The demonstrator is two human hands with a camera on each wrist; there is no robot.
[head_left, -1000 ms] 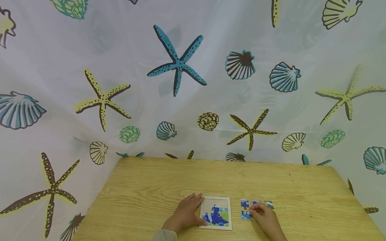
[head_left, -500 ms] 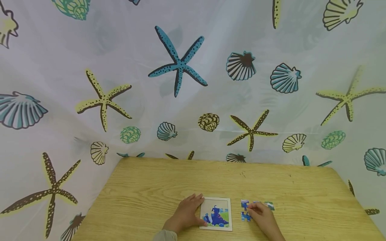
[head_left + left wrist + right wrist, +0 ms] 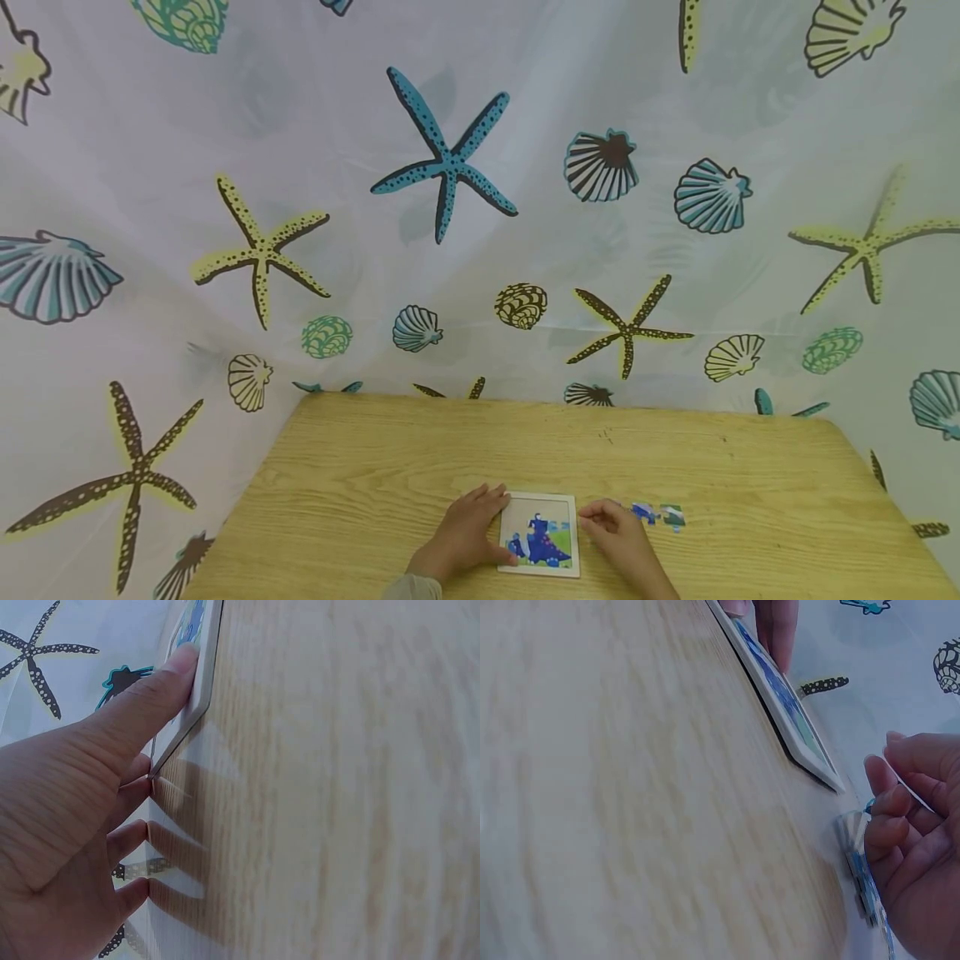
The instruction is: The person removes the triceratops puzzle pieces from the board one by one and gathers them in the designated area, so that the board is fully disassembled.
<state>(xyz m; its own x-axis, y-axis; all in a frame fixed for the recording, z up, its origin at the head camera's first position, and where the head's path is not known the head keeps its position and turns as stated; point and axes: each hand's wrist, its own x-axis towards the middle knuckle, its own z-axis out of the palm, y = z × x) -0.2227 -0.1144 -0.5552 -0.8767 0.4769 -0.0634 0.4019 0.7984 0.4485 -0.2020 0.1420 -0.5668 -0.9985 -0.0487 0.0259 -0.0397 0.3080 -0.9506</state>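
A square white-framed jigsaw puzzle lies on the wooden table, partly filled with a blue dinosaur picture. Along its left side rests my left hand, thumb over the near frame corner and fingers spread past the far corner. Just off the right side of the frame, my right hand has thumb and fingertips drawn together. In the right wrist view a thin pale edge of a puzzle piece shows between its fingers; most of that piece is hidden.
Two loose puzzle pieces, a blue one and a greenish one, lie right of my right hand. A white curtain printed with starfish and shells rises behind the table and at both sides.
My right hand has moved left from the loose pieces to the puzzle frame's right edge, uncovering the blue and greenish pieces. My left hand stays on the frame.
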